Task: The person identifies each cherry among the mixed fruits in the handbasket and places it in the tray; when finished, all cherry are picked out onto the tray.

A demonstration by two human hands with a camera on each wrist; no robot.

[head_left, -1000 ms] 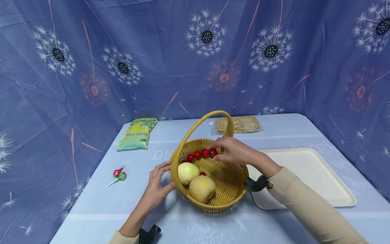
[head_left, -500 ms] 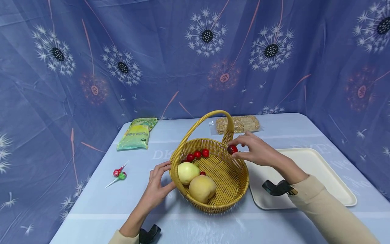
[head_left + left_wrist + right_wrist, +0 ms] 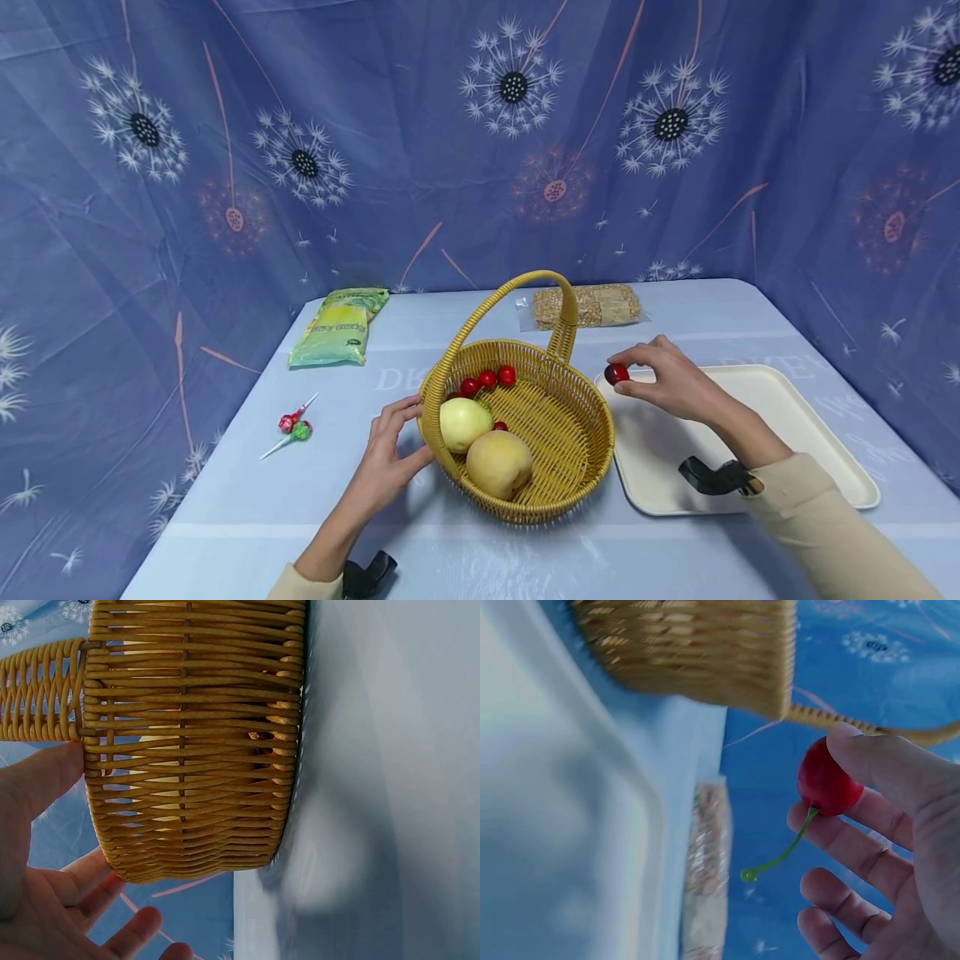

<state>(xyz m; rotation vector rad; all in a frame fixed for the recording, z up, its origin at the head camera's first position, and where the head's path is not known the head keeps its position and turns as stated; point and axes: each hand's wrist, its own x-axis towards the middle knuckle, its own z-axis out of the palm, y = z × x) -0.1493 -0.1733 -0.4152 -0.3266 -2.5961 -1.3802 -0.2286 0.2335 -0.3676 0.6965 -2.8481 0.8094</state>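
My right hand (image 3: 678, 385) pinches a dark red cherry (image 3: 617, 373) between thumb and fingertips, over the left edge of the cream tray (image 3: 780, 492). In the right wrist view the cherry (image 3: 826, 780) has a green stem curving away from it. A wicker basket (image 3: 558, 417) with a tall handle stands mid-table. Inside it sit a pale green apple (image 3: 465, 425), a yellow peach (image 3: 498, 464) and several red cherries (image 3: 487, 380). My left hand (image 3: 390, 458) touches the basket's left side, thumb and fingers spread. The left wrist view shows its thumb (image 3: 56, 776) at the rim beside the handle.
A green and yellow packet (image 3: 337, 329) lies at the back left. Two lollipops (image 3: 296, 427), red and green, lie in front of it. Behind the basket is a clear-wrapped bag of grain-coloured food (image 3: 588, 307). A patterned blue curtain (image 3: 420, 167) hangs behind the table.
My right hand has lifted the cherry out of the basket and carried it right, past the rim to the tray's edge. The left hand and basket have stayed put.
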